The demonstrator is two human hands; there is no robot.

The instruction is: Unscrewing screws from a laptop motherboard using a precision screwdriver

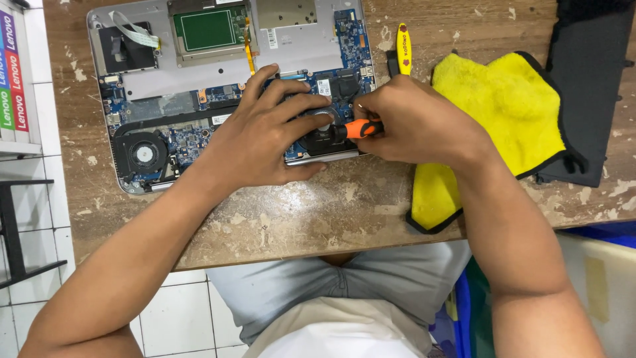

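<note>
We see flat boxed packages point(12, 73) with red, green and purple spines at left, and small white rectangular stickers point(323, 87) on the blue circuit board.

Single head-worn view, looking steeply down from close above, table point(318, 212) filling the far half, wearer's lap at near edge, floor tiles at left

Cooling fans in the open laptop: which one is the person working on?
The right-hand fan, under the left hand and at the tip of the orange-handled screwdriver in the right hand. The left-corner fan lies untouched.
</note>
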